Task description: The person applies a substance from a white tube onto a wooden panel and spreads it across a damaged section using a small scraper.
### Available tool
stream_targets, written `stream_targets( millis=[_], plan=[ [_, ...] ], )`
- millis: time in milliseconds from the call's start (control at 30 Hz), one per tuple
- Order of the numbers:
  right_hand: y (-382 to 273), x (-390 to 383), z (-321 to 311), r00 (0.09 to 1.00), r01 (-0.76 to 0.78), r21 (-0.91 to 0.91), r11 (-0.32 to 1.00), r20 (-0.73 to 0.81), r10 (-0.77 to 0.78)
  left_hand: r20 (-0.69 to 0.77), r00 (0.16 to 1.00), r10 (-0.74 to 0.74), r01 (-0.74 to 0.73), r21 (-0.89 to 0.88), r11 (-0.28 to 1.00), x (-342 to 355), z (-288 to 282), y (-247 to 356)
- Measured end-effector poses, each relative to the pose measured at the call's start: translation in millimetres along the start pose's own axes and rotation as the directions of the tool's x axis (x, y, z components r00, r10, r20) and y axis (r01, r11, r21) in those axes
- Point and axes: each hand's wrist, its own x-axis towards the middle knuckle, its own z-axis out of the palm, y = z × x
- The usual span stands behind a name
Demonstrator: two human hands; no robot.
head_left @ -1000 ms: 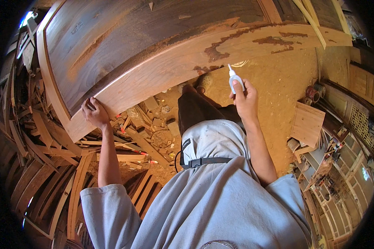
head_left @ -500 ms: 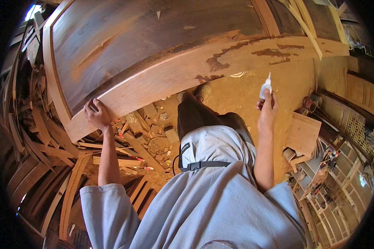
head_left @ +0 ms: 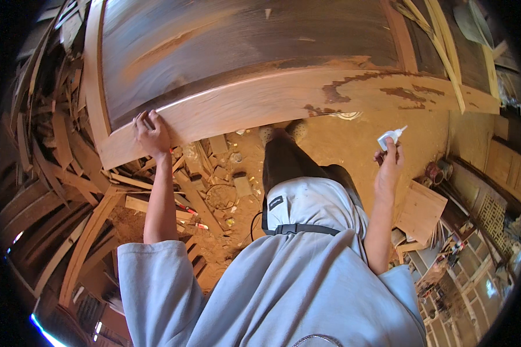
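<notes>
A large framed wooden panel point(head_left: 237, 101) spans the far side in front of me, its pale rail marked with dark brown patches toward the right. At its left corner my left hand point(head_left: 153, 136) grips the rail, fingers bent over the inner edge. My right hand point(head_left: 391, 165) is off to the right, apart from the panel. Between its thumb and fingers is a small white squeeze bottle point(head_left: 389, 137) with a thin nozzle, tilted so that the nozzle points up and to the right. Part of the bottle is hidden by the fingers.
Wood offcuts point(head_left: 214, 168) and shavings litter the floor below the panel. Curved timber pieces point(head_left: 81, 248) are stacked at the left. At the right stand a wooden board point(head_left: 421, 211), some cans point(head_left: 435, 172) and lattice frames point(head_left: 469, 289). Thin strips point(head_left: 440, 52) lean across the panel's right end.
The squeeze bottle has tipped from nearly upright toward the right in my right hand. My left hand stays on the rail. The whole view has shifted, so the panel appears further right and lower.
</notes>
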Motion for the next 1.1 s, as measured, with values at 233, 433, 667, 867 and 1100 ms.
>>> stream_targets(
  millis=[233,433,667,867,1100],
  plan=[
    [7,3,-6,1.000,-0.011,-0.063,0.998,-0.004,0.011,-0.048,0.999,0.019,-0.017,0.052,0.998,-3,1,-7],
    [7,1,-7,0.999,0.014,-0.066,0.998,0.038,-0.012,-0.051,0.999,0.001,-0.002,-0.017,1.000,-2,2,-3],
    [2,4,-39,1.000,0.007,-0.015,1.000,-0.027,-0.007,-0.044,0.995,0.089,-0.089,-0.006,0.996,-2,2,-4],
    [9,9,-106,0.978,0.009,0.067,0.998,-0.209,0.005,0.051,0.999,0.007,-0.016,0.168,0.986,-3,1,7],
    [28,1,-144,0.941,-0.039,0.210,0.977,-0.321,0.106,0.173,0.985,-0.001,-0.053,0.304,0.951,4,-5,15]
  ],
)
